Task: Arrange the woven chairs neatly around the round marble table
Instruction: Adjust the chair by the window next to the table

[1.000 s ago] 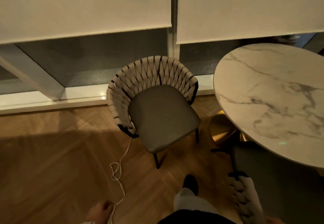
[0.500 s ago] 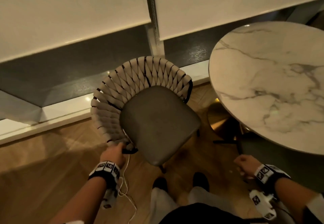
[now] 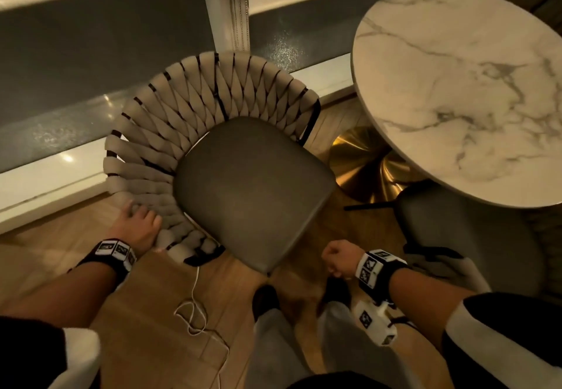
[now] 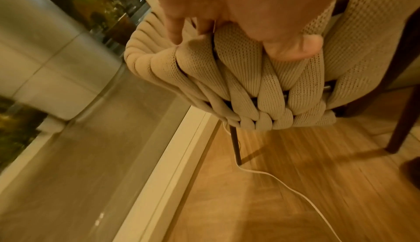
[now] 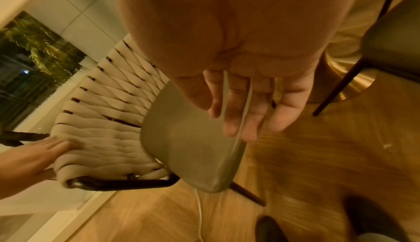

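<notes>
One woven chair (image 3: 213, 157) stood left of the round marble table (image 3: 462, 90), its seat angled toward it. Left hand (image 3: 138, 227) fingers (image 4: 293, 48) were clamped on the near-left woven armrest; right hand (image 3: 337, 259), loosely curled and holding nothing, hung beside the seat's near corner.

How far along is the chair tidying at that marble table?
Early, I'd say. One woven chair already sits tucked partly under the round marble table. The chair by the window stands clear of it, angled away; the left hand has a grip on its woven armrest, while the right hand holds nothing. Left: turning and pushing it in.
</notes>
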Tool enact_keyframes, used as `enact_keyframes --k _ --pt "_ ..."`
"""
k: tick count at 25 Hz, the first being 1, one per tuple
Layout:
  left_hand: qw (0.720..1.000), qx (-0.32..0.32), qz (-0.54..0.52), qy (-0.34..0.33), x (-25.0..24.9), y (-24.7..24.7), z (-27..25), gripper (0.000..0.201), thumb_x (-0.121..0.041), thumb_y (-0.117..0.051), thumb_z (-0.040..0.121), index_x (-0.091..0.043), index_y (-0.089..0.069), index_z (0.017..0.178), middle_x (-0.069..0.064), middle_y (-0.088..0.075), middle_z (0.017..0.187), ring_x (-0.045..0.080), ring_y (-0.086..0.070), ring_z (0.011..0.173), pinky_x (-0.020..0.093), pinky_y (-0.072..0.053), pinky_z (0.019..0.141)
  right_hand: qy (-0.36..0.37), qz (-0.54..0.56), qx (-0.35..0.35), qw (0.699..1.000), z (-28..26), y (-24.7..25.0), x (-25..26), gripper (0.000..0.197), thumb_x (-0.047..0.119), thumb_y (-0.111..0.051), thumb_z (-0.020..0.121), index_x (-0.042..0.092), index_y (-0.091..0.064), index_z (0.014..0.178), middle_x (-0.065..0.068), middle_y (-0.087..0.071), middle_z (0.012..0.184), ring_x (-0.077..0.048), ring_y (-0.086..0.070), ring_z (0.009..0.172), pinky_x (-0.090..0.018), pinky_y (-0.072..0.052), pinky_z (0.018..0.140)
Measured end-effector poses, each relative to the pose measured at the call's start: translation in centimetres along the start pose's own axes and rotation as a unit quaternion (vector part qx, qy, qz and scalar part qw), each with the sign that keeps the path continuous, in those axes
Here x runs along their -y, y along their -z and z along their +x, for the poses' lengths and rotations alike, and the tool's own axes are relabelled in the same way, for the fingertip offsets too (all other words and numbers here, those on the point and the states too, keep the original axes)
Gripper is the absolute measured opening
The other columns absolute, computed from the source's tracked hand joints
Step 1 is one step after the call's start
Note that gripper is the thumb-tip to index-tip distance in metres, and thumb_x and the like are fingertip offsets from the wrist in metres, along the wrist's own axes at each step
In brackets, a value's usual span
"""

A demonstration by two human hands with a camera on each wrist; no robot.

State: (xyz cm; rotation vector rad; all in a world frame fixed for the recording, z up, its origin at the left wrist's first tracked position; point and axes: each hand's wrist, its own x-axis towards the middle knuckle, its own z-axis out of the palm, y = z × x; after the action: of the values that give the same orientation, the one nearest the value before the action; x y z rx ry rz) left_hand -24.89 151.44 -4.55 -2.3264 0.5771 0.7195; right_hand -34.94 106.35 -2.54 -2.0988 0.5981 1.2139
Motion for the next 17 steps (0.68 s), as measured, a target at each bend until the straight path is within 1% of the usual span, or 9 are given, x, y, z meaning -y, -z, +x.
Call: enact_keyframes --k 3,5,8,10,11,12,13,15,17 --pt "0.998 -0.009 0.026 -0.059 -1.4 1.7 -0.6 0.049 -0.048 -0.032 0.092 -0.019 -0.049 0.128 0.003 -0.060 0.127 0.026 -0.051 0.122 0.063 -0.011 0.112 0.014 0.043 0.008 0.999 0.4 -2.5 3.0 0.019 0.018 -0.052 0.093 0.025 -0.058 0.077 0.001 -0.064 0.067 -0.011 -0.057 0.050 -0.015 -0.040 0.034" --pt "0.992 -0.026 0.005 -0.120 -3.7 3.8 -1.7 0.054 -0.052 -0.034 0.090 -0.016 -0.048 0.128 0.006 -0.061 0.123 0.027 -0.056 0.115 0.061 -0.020 0.108 0.011 0.083 0.000 0.997 0.5 -3.4 4.5 0.017 0.022 -0.051 0.095 0.024 -0.057 0.079 0.000 -0.064 0.070 -0.014 -0.057 0.055 -0.017 -0.042 0.038" --pt "0.981 -0.055 -0.045 -0.182 -8.9 7.3 -3.2 0.052 -0.054 -0.041 0.089 -0.012 -0.052 0.118 0.010 -0.063 0.113 0.030 -0.059 0.103 0.046 -0.037 0.090 -0.029 0.157 0.010 0.987 0.6 -4.2 5.0 0.017 0.020 -0.049 0.096 0.020 -0.060 0.083 0.000 -0.061 0.076 -0.016 -0.056 0.067 -0.031 -0.051 0.057" --pt "0.972 -0.057 -0.092 -0.209 -12.6 9.1 -3.8 0.053 -0.058 -0.047 0.085 -0.011 -0.057 0.109 0.012 -0.065 0.104 0.032 -0.062 0.094 0.039 -0.040 0.074 -0.050 0.162 -0.003 0.986 0.3 -4.4 4.3 0.020 0.020 -0.052 0.097 0.008 -0.066 0.104 -0.004 -0.064 0.092 -0.023 -0.061 0.089 -0.032 -0.052 0.080" --pt "0.967 -0.047 -0.119 -0.222 -14.3 10.0 -4.1 0.055 -0.061 -0.049 0.082 -0.010 -0.060 0.102 0.012 -0.067 0.097 0.032 -0.064 0.087 0.037 -0.038 0.066 -0.085 0.180 -0.003 0.980 0.4 -4.5 3.7 0.031 0.025 -0.054 0.097 0.004 -0.064 0.118 -0.007 -0.066 0.104 -0.028 -0.060 0.103 -0.033 -0.050 0.090" --pt "0.962 -0.021 -0.138 -0.233 -15.7 10.7 -4.4 0.058 -0.065 -0.052 0.077 -0.011 -0.063 0.093 0.012 -0.069 0.088 0.031 -0.065 0.078 0.035 -0.036 0.060 -0.123 0.225 0.029 0.966 0.2 -4.8 3.0 0.038 0.030 -0.055 0.097 0.003 -0.063 0.122 -0.010 -0.067 0.108 -0.032 -0.060 0.107 -0.036 -0.049 0.095" --pt "0.961 -0.005 -0.152 -0.232 -16.8 11.4 -4.7 0.058 -0.070 -0.055 0.070 -0.013 -0.065 0.080 0.010 -0.069 0.075 0.029 -0.065 0.065 0.032 -0.035 0.053 -0.143 0.305 0.078 0.939 0.3 -5.6 2.2 0.038 0.033 -0.056 0.096 0.004 -0.066 0.117 -0.013 -0.069 0.102 -0.035 -0.062 0.101 -0.041 -0.052 0.091" --pt "0.961 -0.021 -0.167 -0.218 -19.3 12.0 -4.9 0.056 -0.073 -0.058 0.061 -0.018 -0.064 0.065 0.005 -0.067 0.060 0.024 -0.061 0.049 0.028 -0.037 0.045 -0.168 0.307 0.140 0.926 -0.1 -6.5 1.4 0.041 0.039 -0.068 0.084 0.007 -0.069 0.110 -0.017 -0.073 0.094 -0.035 -0.067 0.088 -0.045 -0.059 0.080" --pt "0.953 0.005 -0.193 -0.235 -21.5 12.4 -5.3 0.055 -0.067 -0.053 0.073 -0.014 -0.064 0.081 0.012 -0.070 0.078 0.028 -0.065 0.066 0.031 -0.039 0.056 -0.195 0.223 0.131 0.946 1.4 -7.4 -0.3 0.069 0.044 -0.080 0.061 0.021 -0.065 0.124 -0.012 -0.071 0.116 -0.034 -0.067 0.105 -0.047 -0.057 0.092"
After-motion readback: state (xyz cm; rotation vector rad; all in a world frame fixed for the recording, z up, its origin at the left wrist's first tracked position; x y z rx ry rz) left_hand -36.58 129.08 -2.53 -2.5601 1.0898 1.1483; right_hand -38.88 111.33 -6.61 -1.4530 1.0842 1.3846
